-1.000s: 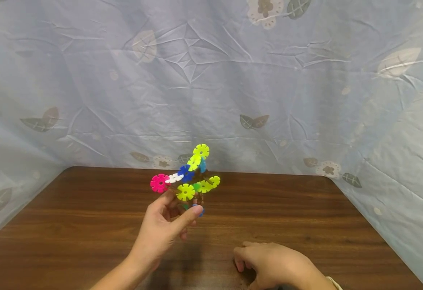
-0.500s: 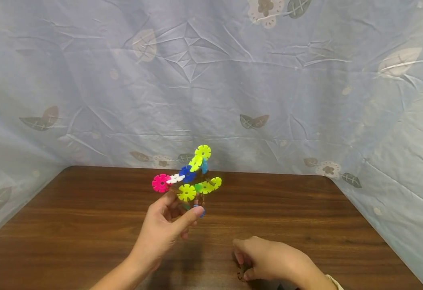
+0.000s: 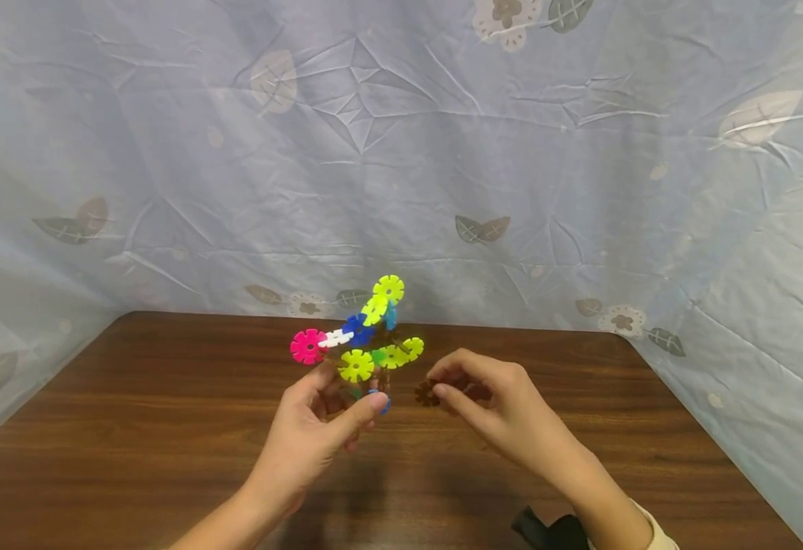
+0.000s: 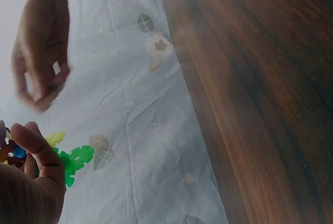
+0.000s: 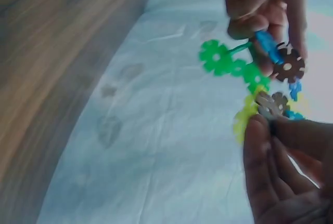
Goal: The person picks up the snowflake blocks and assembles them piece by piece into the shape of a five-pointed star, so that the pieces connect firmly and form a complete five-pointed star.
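My left hand (image 3: 318,428) grips a model of joined notched plastic discs, held up over the table. In the head view its pink disc (image 3: 308,347) sticks out to the left, followed by white and dark blue ones. Yellow-green discs (image 3: 389,290) rise at the top, and more run across the middle. Green discs (image 5: 214,57) and a brown disc (image 5: 289,64) of the model show in the right wrist view. My right hand (image 3: 504,405) pinches a loose brown notched disc (image 3: 425,393) between thumb and fingers, just right of the model.
The dark wooden table (image 3: 167,443) reaches back to a pale patterned curtain (image 3: 401,168), which also hangs along both sides. A black object (image 3: 548,531) lies at the front edge, partly behind the right forearm.
My right hand has picked up the brown disc from the front of the table and brought it up and forward beside the model. The left hand has barely moved.
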`<state>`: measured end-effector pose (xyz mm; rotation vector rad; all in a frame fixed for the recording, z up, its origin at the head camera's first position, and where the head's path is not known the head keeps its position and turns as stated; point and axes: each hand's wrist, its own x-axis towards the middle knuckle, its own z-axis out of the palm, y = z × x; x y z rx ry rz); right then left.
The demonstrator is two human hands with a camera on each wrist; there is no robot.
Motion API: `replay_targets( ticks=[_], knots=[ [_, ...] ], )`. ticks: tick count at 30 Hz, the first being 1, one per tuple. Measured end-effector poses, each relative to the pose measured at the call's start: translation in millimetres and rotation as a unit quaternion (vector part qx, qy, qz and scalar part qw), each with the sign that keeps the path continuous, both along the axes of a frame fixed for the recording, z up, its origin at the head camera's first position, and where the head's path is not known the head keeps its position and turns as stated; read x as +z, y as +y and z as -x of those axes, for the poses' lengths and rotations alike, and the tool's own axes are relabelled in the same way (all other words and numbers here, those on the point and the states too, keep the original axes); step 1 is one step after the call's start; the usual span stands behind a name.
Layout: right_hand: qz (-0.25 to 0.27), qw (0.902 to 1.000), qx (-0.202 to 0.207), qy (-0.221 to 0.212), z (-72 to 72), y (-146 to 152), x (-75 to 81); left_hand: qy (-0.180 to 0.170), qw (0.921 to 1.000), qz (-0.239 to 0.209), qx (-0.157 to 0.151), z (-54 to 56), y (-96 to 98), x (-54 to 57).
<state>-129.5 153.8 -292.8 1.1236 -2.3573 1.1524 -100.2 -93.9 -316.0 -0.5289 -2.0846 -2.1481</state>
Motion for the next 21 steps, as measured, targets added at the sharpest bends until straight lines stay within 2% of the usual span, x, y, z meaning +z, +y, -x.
replay_targets(
  ticks=[4, 8, 16, 21],
  knots=[
    [0.091, 0.9955, 0.003, 0.024, 1.7, -17, 6.8, 0.003, 1.0000, 0.009, 0.000, -0.3, -0.7, 0.2],
    [0.139, 0.9899, 0.013, 0.026, 1.3, -27, 9.3, 0.004, 0.9999, 0.011, -0.003, -0.6, -0.8, 0.3],
    [0.153, 0.9877, 0.020, 0.021, -2.7, -33, 8.9, 0.003, 0.9999, 0.011, -0.007, -1.0, 0.3, 0.4],
    [0.145, 0.9870, 0.032, 0.061, -2.8, -35, 7.6, 0.001, 0.9999, 0.012, -0.004, -0.9, 0.5, 0.5]
  ],
)
